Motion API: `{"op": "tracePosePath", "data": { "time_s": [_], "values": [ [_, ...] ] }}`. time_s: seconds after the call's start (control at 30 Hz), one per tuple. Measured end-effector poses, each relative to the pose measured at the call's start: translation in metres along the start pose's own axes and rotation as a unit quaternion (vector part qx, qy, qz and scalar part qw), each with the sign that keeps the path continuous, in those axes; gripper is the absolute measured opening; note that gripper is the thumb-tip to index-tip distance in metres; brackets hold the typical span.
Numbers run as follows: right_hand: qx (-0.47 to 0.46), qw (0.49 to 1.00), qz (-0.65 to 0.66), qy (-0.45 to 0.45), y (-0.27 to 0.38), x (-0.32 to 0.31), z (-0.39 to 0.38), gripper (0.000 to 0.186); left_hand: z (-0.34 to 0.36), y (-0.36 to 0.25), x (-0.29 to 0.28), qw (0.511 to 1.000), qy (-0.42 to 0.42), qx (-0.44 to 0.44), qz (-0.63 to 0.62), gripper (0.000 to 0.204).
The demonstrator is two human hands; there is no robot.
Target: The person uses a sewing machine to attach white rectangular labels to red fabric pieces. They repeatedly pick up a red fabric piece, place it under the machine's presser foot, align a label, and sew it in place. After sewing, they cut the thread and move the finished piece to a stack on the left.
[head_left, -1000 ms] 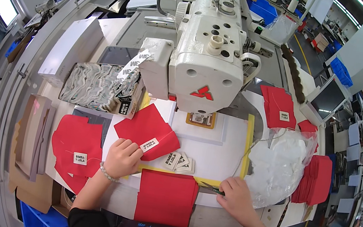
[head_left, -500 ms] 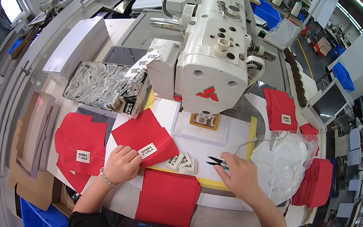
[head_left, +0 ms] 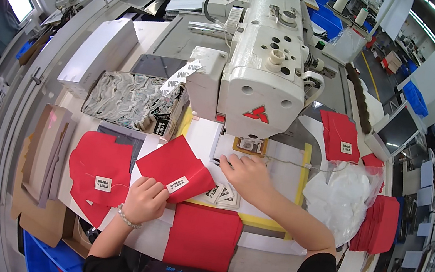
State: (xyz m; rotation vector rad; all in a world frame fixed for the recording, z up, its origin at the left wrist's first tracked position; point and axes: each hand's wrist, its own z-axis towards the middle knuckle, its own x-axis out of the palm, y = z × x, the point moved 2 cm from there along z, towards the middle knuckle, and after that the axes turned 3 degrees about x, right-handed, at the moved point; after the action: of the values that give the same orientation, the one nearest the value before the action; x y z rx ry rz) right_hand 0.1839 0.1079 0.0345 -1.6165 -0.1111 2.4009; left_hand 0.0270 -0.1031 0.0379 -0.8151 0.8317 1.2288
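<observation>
My left hand [head_left: 145, 201] pinches the near left edge of a red fabric piece [head_left: 169, 158] that has a white label sewn on it, with a loose thread at the label. The piece lies tilted in front of the sewing machine [head_left: 262, 81]. To its right my right hand [head_left: 247, 179] is closed on thread snips [head_left: 216, 160], whose dark blade tips show beyond the fingers; the rest is hidden by the hand. Loose white labels [head_left: 226, 196] lie just below that hand. A stack of red fabric pieces [head_left: 202, 238] sits at the table's near edge.
Labelled red pieces [head_left: 103, 167] lie at left, beside an open cardboard box [head_left: 43, 155]. A box of folded label strips [head_left: 130, 100] stands behind them. At right are a clear plastic bag [head_left: 339, 193], a red stack [head_left: 378, 225] and a small screen [head_left: 397, 129].
My right hand has moved left and away from me with the snips, toward the red piece. My left hand stays on the fabric. The whole view has shifted slightly.
</observation>
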Motion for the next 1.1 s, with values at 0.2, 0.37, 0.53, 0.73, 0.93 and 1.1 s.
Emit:
{"op": "tracePosePath", "data": {
  "time_s": [0.2, 0.37, 0.53, 0.73, 0.93, 1.1],
  "values": [
    [0.000, 0.999, 0.044, -0.002, 0.001, 0.008, -0.003, 0.027, -0.003, 0.001, -0.001, 1.000, 0.002, 0.000, 0.002, 0.016],
    [0.002, 0.999, 0.043, -0.003, -0.005, -0.006, -0.002, 0.024, -0.006, 0.004, -0.002, 1.000, -0.012, -0.005, 0.003, 0.016],
    [0.000, 0.999, 0.037, -0.028, -0.002, -0.008, 0.003, 0.022, -0.007, 0.004, -0.004, 1.000, -0.012, 0.000, 0.006, 0.016],
    [0.017, 0.997, 0.071, -0.030, 0.004, 0.015, 0.000, 0.012, -0.009, 0.021, -0.008, 0.996, -0.004, -0.078, -0.039, 0.012],
    [0.083, 0.991, 0.106, -0.022, -0.013, 0.003, -0.012, 0.022, -0.002, 0.071, 0.002, 0.948, -0.004, -0.265, -0.174, 0.012],
    [0.157, 0.982, 0.107, 0.008, -0.030, -0.006, -0.047, 0.029, 0.018, 0.077, 0.000, 0.959, 0.044, -0.244, -0.135, 0.025]
  ]
}}
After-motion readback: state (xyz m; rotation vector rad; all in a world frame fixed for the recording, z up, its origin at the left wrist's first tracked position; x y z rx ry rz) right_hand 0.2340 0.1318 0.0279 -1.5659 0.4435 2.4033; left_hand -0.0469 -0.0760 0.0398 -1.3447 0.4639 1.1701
